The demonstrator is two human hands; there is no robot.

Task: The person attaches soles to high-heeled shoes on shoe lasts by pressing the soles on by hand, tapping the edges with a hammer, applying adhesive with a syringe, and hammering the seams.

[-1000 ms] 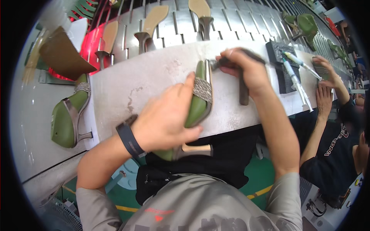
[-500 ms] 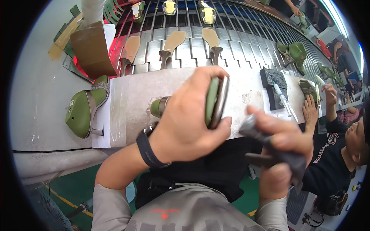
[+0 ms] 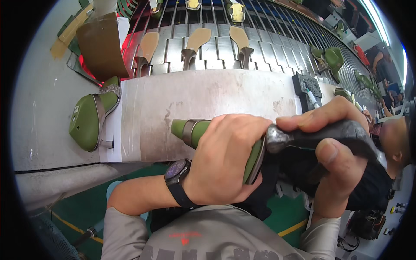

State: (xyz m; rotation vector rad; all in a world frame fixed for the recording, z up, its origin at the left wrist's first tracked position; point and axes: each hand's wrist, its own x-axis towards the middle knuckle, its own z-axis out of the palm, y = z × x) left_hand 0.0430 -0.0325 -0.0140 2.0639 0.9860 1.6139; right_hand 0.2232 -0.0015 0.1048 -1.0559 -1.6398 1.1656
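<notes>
Green shoe (image 3: 200, 131) — clutched in the left hand (image 3: 229, 154), probably to brace its sole (image 3: 258, 162) against the hammer (image 3: 342, 134) the right hand (image 3: 343, 167) grasps.

Shirt (image 3: 216, 221): grey cloth, creasing softly across the torso
Red print (image 3: 185, 241): small, sitting on the shirt's front
Lettering (image 3: 208, 255): large, darker grey, running below the red print
Left sleeve (image 3: 123, 234): short, grey, ending near the elbow
Right sleeve (image 3: 320, 236): short, matching the left in colour
Lap clothing (image 3: 258, 210): black, showing beyond the shirt
Left hand (image 3: 227, 158): going bare
Wristwatch (image 3: 175, 172): dark, round-faced, circling the left wrist
Strap (image 3: 180, 196): black, holding the wristwatch
Right hand (image 3: 346, 171): going bare
</notes>
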